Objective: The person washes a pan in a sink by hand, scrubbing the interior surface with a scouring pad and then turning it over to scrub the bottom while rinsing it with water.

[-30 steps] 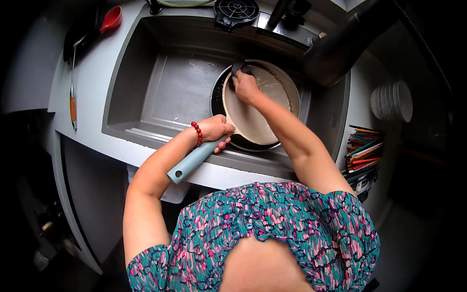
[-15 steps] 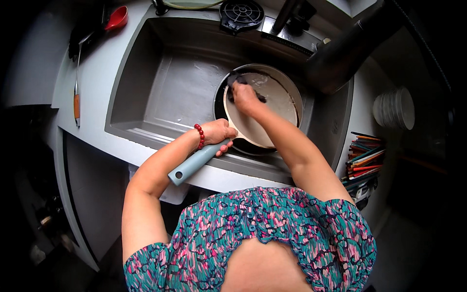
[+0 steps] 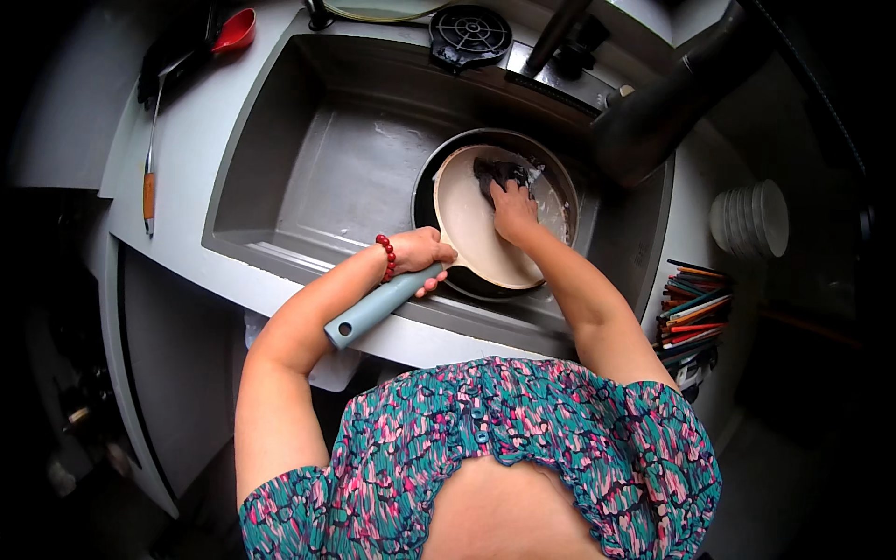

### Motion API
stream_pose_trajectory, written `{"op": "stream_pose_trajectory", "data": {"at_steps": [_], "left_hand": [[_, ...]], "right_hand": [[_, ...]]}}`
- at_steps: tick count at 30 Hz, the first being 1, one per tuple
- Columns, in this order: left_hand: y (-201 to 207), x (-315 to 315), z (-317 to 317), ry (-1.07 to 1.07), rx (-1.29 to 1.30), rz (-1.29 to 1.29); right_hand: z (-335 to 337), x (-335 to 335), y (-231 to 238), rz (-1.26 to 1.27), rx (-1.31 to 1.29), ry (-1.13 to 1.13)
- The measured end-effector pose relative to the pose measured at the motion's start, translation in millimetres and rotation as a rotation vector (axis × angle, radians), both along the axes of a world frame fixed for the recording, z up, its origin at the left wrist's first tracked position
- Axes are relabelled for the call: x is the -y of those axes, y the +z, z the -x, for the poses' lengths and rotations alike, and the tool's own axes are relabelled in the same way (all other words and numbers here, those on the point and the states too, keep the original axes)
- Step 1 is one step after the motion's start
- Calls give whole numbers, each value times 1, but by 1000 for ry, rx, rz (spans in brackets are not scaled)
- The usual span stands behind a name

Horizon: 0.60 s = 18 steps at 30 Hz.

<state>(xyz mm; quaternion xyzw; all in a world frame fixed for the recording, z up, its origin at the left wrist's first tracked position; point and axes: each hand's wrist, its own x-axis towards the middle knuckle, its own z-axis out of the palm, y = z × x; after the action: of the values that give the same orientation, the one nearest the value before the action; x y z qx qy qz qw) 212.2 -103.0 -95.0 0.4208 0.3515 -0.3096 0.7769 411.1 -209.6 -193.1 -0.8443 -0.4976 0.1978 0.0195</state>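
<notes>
A frying pan [image 3: 471, 219] with a cream inside and a blue-grey handle lies tilted over a larger round dark pot [image 3: 426, 191] in the sink. My left hand [image 3: 425, 257] is closed round the pan's handle close to its base, a red bead bracelet on the wrist. Inside the pan, my right hand [image 3: 515, 213] presses a dark cloth [image 3: 499, 174] against the far part of the surface. Its fingers are bent over the cloth. White suds show beside the cloth, toward the pan's right rim.
Around the pans is a grey sink [image 3: 322, 177]. A tap [image 3: 555, 37] and a round black rinser [image 3: 470, 37] stand behind it. Stacked white bowls [image 3: 749, 218] and a bundle of chopsticks [image 3: 693, 303] are on the right; a red ladle [image 3: 235, 31] lies at the left.
My right hand has moved the cloth from the pan's left rim to the right, across its far part. The left hand still grips the handle in nearly the same place.
</notes>
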Motion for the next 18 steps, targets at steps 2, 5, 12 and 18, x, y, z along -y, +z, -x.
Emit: {"op": "stream_pose_trajectory", "data": {"at_steps": [2,5,12,18], "left_hand": [[-1,-1,0,-6,11,3],[-3,-3,1,-12,16,-30],[6,-8,10,-7,75,-119],[5,-13,3,-70,23,-153]], "right_hand": [[-7,15,-5,-36,-88,-22],[-17,37,-15,-172,-509,-352],[-35,55,44,-432,-1839,-993],[-38,66,74,-648,-2223,-790]]}}
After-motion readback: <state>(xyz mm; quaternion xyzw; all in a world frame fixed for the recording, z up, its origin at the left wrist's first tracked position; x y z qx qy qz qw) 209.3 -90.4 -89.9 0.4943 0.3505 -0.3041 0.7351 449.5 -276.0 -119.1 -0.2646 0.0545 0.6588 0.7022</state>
